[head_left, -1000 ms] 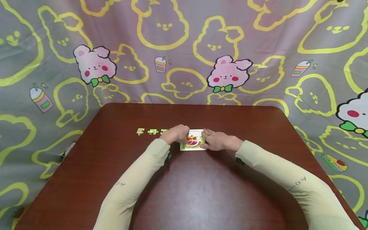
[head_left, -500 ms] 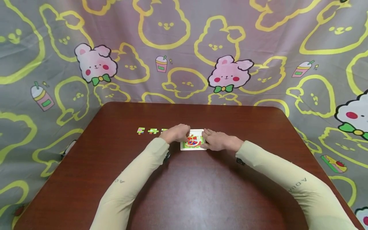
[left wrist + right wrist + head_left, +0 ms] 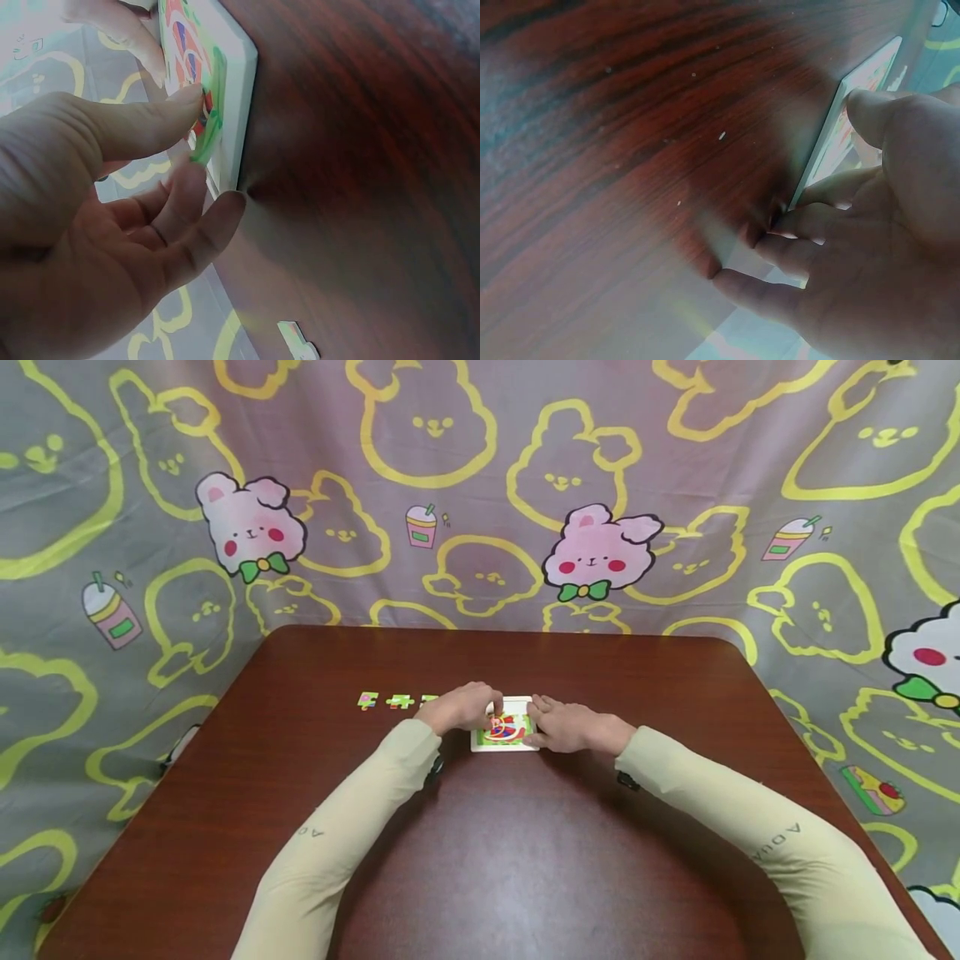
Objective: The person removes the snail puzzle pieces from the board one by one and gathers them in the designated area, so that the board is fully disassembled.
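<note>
A white-framed jigsaw tray [image 3: 505,748] with a red, green and blue picture lies flat at mid-table. My left hand [image 3: 463,706] is over its left side. In the left wrist view, the thumb and index finger pinch a green-edged puzzle piece [image 3: 201,154], tilted at the picture's edge; the fingers partly hide it. My right hand [image 3: 566,727] rests at the tray's right side. In the right wrist view, its thumb touches the frame [image 3: 826,142], while the other fingers are spread fairly straight, by the tray's edge and on the table.
Several loose pieces lie in a row left of the tray: a pink-and-green puzzle piece [image 3: 368,700], a green puzzle piece [image 3: 400,702] and another puzzle piece [image 3: 428,700] partly behind my left hand. A patterned curtain [image 3: 480,485] hangs behind the brown table [image 3: 480,843].
My left hand has shifted slightly right over the tray, and its fingertips now cover more of the upper-left picture. My right hand and the tray stay in place.
</note>
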The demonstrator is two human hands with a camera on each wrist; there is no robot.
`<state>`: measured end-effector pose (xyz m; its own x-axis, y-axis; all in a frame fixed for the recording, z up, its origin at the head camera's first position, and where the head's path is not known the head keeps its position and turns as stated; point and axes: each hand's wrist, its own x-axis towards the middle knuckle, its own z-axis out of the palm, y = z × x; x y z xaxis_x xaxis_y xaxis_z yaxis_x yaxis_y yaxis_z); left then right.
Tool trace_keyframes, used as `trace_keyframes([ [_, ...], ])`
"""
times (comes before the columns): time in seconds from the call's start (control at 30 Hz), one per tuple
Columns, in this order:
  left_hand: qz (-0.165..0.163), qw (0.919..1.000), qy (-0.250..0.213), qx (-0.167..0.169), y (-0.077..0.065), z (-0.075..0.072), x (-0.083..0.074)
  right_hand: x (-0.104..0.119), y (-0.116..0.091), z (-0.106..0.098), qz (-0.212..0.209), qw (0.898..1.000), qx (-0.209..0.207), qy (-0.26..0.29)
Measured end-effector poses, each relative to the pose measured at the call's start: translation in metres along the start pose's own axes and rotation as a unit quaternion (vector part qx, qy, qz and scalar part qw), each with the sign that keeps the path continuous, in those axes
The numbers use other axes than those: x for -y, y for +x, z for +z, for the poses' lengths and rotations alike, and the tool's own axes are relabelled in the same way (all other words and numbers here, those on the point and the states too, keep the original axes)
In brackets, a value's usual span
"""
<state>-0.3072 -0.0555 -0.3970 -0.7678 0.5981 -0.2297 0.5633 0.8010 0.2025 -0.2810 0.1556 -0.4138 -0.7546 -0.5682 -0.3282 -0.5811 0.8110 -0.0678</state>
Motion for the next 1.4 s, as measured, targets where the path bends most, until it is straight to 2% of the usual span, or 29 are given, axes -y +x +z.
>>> trace_keyframes([
  [0.3, 0.014, 0.9996, 0.007, -0.024, -0.001, 0.002, 0.001, 0.000, 0.000, -0.002, -0.003, 1.000, -0.005, -0.003],
  [0.63, 0.015, 0.9998, -0.010, -0.011, -0.008, 0.001, 0.000, 0.000, 0.000, -0.002, 0.001, 1.000, 0.001, 0.000],
  [0.93, 0.024, 0.9997, -0.003, -0.005, -0.009, 0.000, 0.000, 0.000, -0.001, -0.002, -0.003, 1.000, 0.000, -0.001],
  [1.27, 0.046, 0.9978, 0.012, -0.046, -0.011, 0.004, -0.003, 0.001, -0.001, -0.001, -0.001, 1.000, 0.001, -0.004],
  [1.4, 0.053, 0.9977, 0.012, -0.041, -0.010, 0.003, -0.005, 0.001, 0.000, 0.000, 0.006, 1.000, 0.003, -0.001],
])
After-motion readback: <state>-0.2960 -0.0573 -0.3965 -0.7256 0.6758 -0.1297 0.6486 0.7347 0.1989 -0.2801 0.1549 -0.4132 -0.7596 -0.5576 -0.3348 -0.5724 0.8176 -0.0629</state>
